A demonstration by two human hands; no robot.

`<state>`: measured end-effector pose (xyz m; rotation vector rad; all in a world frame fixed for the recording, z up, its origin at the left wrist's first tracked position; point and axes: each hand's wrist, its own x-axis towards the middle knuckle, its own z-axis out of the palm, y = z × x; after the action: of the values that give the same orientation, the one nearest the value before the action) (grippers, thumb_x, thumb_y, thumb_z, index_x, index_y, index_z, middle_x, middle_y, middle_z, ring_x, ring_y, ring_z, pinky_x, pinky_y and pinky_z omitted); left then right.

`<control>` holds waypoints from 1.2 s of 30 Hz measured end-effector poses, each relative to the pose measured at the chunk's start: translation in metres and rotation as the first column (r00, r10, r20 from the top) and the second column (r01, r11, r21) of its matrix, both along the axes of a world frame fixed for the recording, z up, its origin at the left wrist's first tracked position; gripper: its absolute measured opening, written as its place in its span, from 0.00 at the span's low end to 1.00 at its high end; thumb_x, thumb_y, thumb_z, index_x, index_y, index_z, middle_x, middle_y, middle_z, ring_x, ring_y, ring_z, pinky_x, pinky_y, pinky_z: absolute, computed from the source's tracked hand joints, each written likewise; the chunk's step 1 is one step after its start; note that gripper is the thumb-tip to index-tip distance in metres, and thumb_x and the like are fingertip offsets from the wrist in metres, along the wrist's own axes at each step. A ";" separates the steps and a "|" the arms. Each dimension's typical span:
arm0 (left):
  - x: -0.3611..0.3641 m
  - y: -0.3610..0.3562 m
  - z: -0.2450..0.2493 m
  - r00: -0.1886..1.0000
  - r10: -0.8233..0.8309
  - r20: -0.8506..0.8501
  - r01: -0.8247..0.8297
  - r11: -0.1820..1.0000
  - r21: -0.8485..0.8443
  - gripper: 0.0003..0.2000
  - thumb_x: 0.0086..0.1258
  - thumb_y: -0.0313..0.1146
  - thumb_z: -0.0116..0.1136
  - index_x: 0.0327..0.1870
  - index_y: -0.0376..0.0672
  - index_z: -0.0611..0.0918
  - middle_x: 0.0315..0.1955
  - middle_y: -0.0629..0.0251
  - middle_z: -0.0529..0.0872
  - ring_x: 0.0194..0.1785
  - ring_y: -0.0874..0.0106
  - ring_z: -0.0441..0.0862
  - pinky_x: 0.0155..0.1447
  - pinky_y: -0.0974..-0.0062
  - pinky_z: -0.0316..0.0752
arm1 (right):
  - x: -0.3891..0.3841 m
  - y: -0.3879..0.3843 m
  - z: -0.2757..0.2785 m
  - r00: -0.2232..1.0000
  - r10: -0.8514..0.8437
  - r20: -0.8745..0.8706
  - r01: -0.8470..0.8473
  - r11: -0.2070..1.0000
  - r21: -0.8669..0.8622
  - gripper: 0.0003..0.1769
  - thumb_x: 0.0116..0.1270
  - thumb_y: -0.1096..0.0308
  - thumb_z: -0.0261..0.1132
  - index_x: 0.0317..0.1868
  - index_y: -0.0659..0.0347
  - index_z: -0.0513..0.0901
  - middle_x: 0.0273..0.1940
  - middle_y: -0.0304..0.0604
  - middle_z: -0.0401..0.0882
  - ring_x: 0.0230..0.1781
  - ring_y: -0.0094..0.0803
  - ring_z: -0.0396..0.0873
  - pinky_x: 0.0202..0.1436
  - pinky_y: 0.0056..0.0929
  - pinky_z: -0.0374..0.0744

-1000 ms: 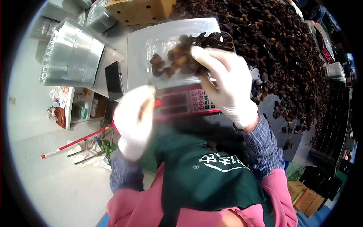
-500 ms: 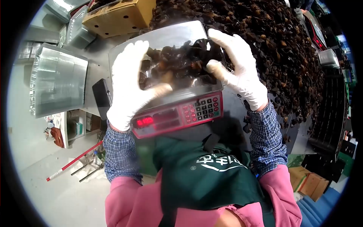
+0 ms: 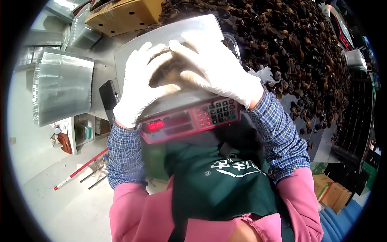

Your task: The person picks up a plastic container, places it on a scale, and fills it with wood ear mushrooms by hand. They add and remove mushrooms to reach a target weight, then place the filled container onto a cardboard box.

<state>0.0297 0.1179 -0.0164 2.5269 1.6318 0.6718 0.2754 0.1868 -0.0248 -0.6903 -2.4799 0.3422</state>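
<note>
Both hands wear white gloves and are over the metal pan of a red digital scale [image 3: 189, 121]. My left hand [image 3: 141, 80] curves around the left side of a dark clump [image 3: 167, 72] of what looks like dried fungus. From the right, my right hand [image 3: 219, 68] reaches across and covers much of the same clump. The fingertips of the two hands nearly meet above it, and the hands mostly hide it. A clear plastic edge [image 3: 233, 42] shows behind my right hand. Red digits are lit on the scale's display.
A large heap of dark dried pieces [image 3: 290, 52] spreads at the right and back. Stacked clear plastic trays [image 3: 64, 86] stand at the left, with a black phone [image 3: 108, 99] beside the scale. A cardboard box [image 3: 125, 17] is at the back; another scale [image 3: 340, 30] is far right.
My right hand has moved left over the clump, and both hands have closed in around it. The pieces between them are now mostly covered. The red digits have changed.
</note>
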 end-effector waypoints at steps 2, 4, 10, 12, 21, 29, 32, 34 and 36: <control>-0.003 0.000 0.003 0.992 -0.020 0.127 0.025 0.999 -0.030 0.48 0.50 0.64 0.79 0.72 0.47 0.79 0.72 0.56 0.78 0.77 0.51 0.70 0.79 0.53 0.64 | 0.010 0.003 0.017 0.998 0.030 -0.056 -0.028 0.999 0.030 0.40 0.70 0.47 0.70 0.77 0.54 0.72 0.72 0.56 0.73 0.74 0.51 0.70 0.81 0.51 0.62; -0.009 -0.001 0.006 0.962 -0.061 0.266 0.077 0.996 -0.049 0.54 0.48 0.66 0.79 0.78 0.48 0.74 0.74 0.54 0.76 0.77 0.52 0.70 0.79 0.54 0.64 | 0.028 0.001 0.039 0.997 -0.003 -0.077 0.006 0.999 0.038 0.42 0.70 0.45 0.70 0.79 0.52 0.71 0.76 0.52 0.71 0.77 0.49 0.67 0.78 0.46 0.66; -0.037 -0.027 0.007 0.728 0.175 0.663 -0.121 0.985 -0.126 0.36 0.74 0.54 0.68 0.76 0.42 0.75 0.72 0.60 0.80 0.76 0.67 0.74 0.80 0.65 0.66 | 0.130 -0.036 0.025 0.774 -0.497 -0.393 0.295 0.832 -0.470 0.23 0.83 0.67 0.61 0.74 0.59 0.77 0.69 0.46 0.81 0.70 0.33 0.79 0.75 0.33 0.76; -0.032 -0.049 0.018 0.638 0.395 0.661 -0.328 0.916 -0.231 0.25 0.82 0.41 0.63 0.75 0.43 0.77 0.67 0.63 0.85 0.71 0.74 0.78 0.76 0.72 0.69 | 0.160 -0.071 0.014 0.716 -0.677 -0.171 0.527 0.684 -0.504 0.22 0.83 0.68 0.60 0.74 0.61 0.77 0.69 0.48 0.81 0.69 0.34 0.80 0.75 0.35 0.76; -0.040 -0.101 0.002 0.572 0.450 0.686 -0.449 0.872 -0.197 0.18 0.77 0.24 0.63 0.66 0.33 0.83 0.58 0.58 0.89 0.61 0.71 0.86 0.70 0.72 0.78 | 0.252 -0.225 -0.047 0.630 -0.776 0.042 0.638 0.485 -0.598 0.23 0.80 0.69 0.64 0.72 0.63 0.79 0.69 0.47 0.82 0.64 0.35 0.83 0.72 0.35 0.77; -0.022 -0.109 -0.002 0.520 0.469 0.714 -0.435 0.865 -0.251 0.18 0.82 0.28 0.59 0.69 0.33 0.80 0.65 0.54 0.85 0.68 0.69 0.82 0.76 0.68 0.73 | 0.236 -0.266 -0.042 0.513 -0.832 0.210 0.744 0.310 -0.592 0.25 0.70 0.67 0.75 0.65 0.59 0.83 0.52 0.42 0.86 0.32 0.22 0.80 0.41 0.25 0.83; -0.041 -0.112 -0.006 0.607 0.518 0.603 -0.476 0.844 -0.246 0.18 0.83 0.29 0.58 0.70 0.35 0.80 0.67 0.56 0.84 0.70 0.69 0.81 0.77 0.69 0.72 | 0.216 -0.277 -0.046 0.499 -0.842 0.206 0.730 0.280 -0.623 0.27 0.69 0.64 0.76 0.65 0.60 0.82 0.50 0.43 0.85 0.29 0.24 0.80 0.39 0.27 0.83; -0.040 -0.112 -0.007 0.563 0.504 0.655 -0.450 0.852 -0.269 0.18 0.82 0.30 0.60 0.70 0.37 0.81 0.67 0.57 0.84 0.69 0.69 0.81 0.76 0.70 0.72 | 0.205 -0.278 -0.051 0.524 -0.826 0.211 0.734 0.311 -0.604 0.29 0.67 0.61 0.77 0.66 0.59 0.81 0.49 0.47 0.83 0.27 0.28 0.80 0.38 0.28 0.82; -0.039 -0.110 -0.009 0.597 0.497 0.629 -0.450 0.857 -0.251 0.18 0.82 0.30 0.60 0.69 0.37 0.81 0.66 0.57 0.85 0.68 0.69 0.81 0.76 0.70 0.73 | 0.196 -0.271 -0.057 0.594 -0.770 0.231 0.742 0.414 -0.528 0.35 0.67 0.59 0.77 0.72 0.55 0.77 0.54 0.48 0.81 0.38 0.37 0.85 0.43 0.32 0.85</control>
<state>-0.0097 0.0081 -0.0251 1.4396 1.9314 1.3561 0.4714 -0.0840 -0.0816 -1.9471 -1.6892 0.7406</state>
